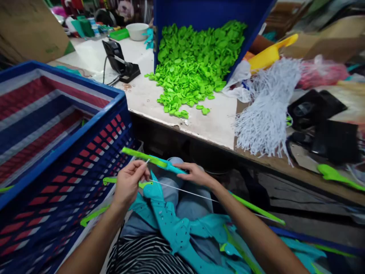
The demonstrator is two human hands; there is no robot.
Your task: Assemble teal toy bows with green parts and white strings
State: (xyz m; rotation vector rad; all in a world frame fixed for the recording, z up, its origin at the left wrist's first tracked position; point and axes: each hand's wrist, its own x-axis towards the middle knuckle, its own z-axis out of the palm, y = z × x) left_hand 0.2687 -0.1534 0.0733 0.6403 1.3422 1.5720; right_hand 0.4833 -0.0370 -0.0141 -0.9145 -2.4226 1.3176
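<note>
Across my lap lies what looks like a toy bow, with a teal middle part (pixel 173 167) and a lime-green limb (pixel 137 153) pointing up to the left. My right hand (pixel 196 174) is closed around the teal part. With thumb and forefinger, my left hand (pixel 131 180) pinches the end of a white string (pixel 182 189) beside the green limb. That string runs down to the right, under my right forearm, toward another green limb (pixel 259 209). More teal pieces (pixel 171 219) with green limbs are heaped on my legs below both hands.
A blue crate (pixel 121 99) with a striped lining stands at left. On the bench (pixel 211 129), a blue bin (pixel 176 13) spills small green pieces (pixel 196 57). Right of it are a bundle of white strings (pixel 265 106) and a yellow scoop (pixel 265 57). A black stand (pixel 121 62) sits behind.
</note>
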